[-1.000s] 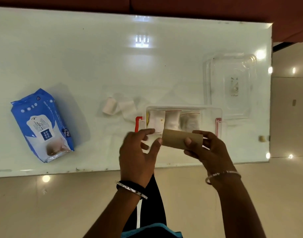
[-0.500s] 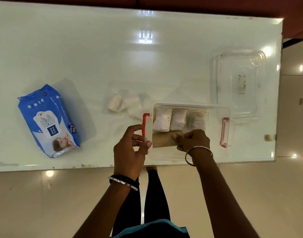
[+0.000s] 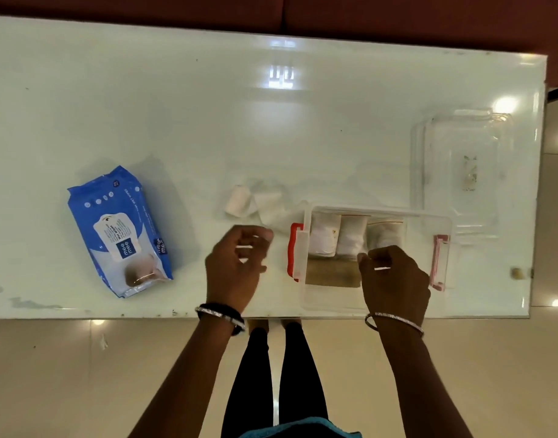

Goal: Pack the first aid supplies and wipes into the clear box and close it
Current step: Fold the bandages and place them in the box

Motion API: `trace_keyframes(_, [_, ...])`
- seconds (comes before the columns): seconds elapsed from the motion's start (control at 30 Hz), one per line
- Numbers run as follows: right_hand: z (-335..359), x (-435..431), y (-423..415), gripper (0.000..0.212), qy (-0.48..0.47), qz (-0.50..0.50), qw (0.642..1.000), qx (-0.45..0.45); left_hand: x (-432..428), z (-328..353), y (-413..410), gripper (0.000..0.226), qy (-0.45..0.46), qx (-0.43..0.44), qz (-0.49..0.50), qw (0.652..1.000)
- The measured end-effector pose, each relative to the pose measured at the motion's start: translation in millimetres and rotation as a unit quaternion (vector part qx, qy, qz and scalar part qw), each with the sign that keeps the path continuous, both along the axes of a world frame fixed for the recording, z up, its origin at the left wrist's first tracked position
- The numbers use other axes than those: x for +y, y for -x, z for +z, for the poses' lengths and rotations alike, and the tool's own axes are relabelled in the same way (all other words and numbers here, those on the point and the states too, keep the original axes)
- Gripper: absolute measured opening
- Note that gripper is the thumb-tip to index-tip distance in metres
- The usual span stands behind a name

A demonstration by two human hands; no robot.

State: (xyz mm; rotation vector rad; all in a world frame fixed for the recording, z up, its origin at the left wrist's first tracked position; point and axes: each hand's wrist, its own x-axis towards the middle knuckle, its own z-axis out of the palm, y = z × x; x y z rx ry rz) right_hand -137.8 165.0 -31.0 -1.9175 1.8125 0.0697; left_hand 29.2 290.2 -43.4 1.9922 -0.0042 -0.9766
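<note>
The right hand (image 3: pixel 394 279) is hovering over the clear box (image 3: pixel 377 306) with its grip loosely curled and holding nothing, while the left hand (image 3: pixel 235 267) is hanging just left of the box, its grip half open and also empty. Under both grips the white glass table (image 3: pixel 208 121) is carrying everything. Far left of the left grip, the blue pack of wipes (image 3: pixel 119 230) is lying flat and well apart from the box. Beyond and to the right of the right grip, the clear lid (image 3: pixel 460 172) is resting off the box. Directly under and beside the right grip, a brown bandage roll (image 3: pixel 331 273) is lying in the box, with white rolls (image 3: pixel 337 237) packed just beyond it. Just beyond the left grip, two white rolls outside (image 3: pixel 255 202) are sitting on the table beside the box's red latch (image 3: pixel 293 251).
</note>
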Motion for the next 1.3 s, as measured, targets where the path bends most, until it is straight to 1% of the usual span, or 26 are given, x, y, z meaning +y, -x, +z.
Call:
trace_keyframes(0.07, [7,1,-9,0.003,0.053,0.018,0.994,-0.091,-3,-10,-22,0.011,-0.042,-0.098,0.045,0.993])
trace_keyframes(0.1, [11,2,-14,0.001,0.077,0.030,0.987,-0.134,-4,-15,-32,0.012,-0.067,-0.143,0.052,0.986])
trace_keyframes(0.13, [14,3,-20,0.002,0.095,0.041,0.980,-0.173,-7,-21,-42,0.015,-0.094,-0.174,0.042,0.979])
trace_keyframes(0.17, [16,3,-27,0.003,0.107,0.051,0.972,-0.202,-10,-27,-51,0.020,-0.117,-0.185,0.021,0.975])
trace_keyframes(0.27, [17,5,-46,0.004,0.109,0.062,0.961,-0.246,-17,-45,-69,0.039,-0.159,-0.159,-0.072,0.972])
trace_keyframes(0.33, [18,8,-57,0.005,0.105,0.066,0.959,-0.256,-21,-53,-72,0.046,-0.168,-0.147,-0.115,0.968])
trace_keyframes(0.47, [21,19,-75,0.006,0.082,0.080,0.953,-0.280,-24,-61,-71,0.035,-0.164,-0.154,-0.133,0.965])
trace_keyframes(0.57, [23,30,-85,0.006,0.064,0.104,0.949,-0.289,-22,-61,-71,0.031,-0.165,-0.141,-0.115,0.969])
trace_keyframes(0.63, [25,37,-91,0.004,0.046,0.119,0.945,-0.300,-19,-53,-71,0.032,-0.152,-0.121,-0.078,0.978])
trace_keyframes(0.7, [26,44,-96,0.005,0.027,0.133,0.943,-0.304,-14,-40,-69,0.035,-0.127,-0.075,-0.028,0.989])
trace_keyframes(0.77, [28,48,-100,0.010,0.012,0.164,0.937,-0.310,-8,-22,-66,0.043,-0.059,0.030,0.050,0.997])
trace_keyframes(0.8, [30,50,-102,0.014,0.000,0.184,0.931,-0.315,-4,-10,-63,0.048,-0.015,0.084,0.086,0.993])
trace_keyframes(0.83, [32,53,-104,0.021,-0.012,0.206,0.925,-0.320,0,1,-61,0.052,0.024,0.119,0.107,0.987])
trace_keyframes(0.93, [38,61,-108,0.042,-0.026,0.255,0.908,-0.330,13,32,-55,0.059,0.087,0.136,0.104,0.981])
trace_keyframes(1.0, [43,64,-109,0.047,-0.025,0.273,0.900,-0.338,18,49,-52,0.060,0.126,0.157,0.103,0.974])
trace_keyframes(1.1, [49,66,-109,0.046,-0.002,0.288,0.894,-0.343,23,65,-48,0.062,0.152,0.163,0.094,0.970])
trace_keyframes(1.2, [52,65,-108,0.038,0.022,0.275,0.896,-0.349,24,70,-45,0.053,0.154,0.140,0.060,0.976])
trace_keyframes(1.23, [53,63,-107,0.035,0.019,0.266,0.898,-0.351,24,72,-45,0.051,0.162,0.141,0.056,0.975])
trace_keyframes(1.3, [56,59,-105,0.032,-0.017,0.233,0.905,-0.356,25,74,-45,0.051,0.175,0.137,0.058,0.973])
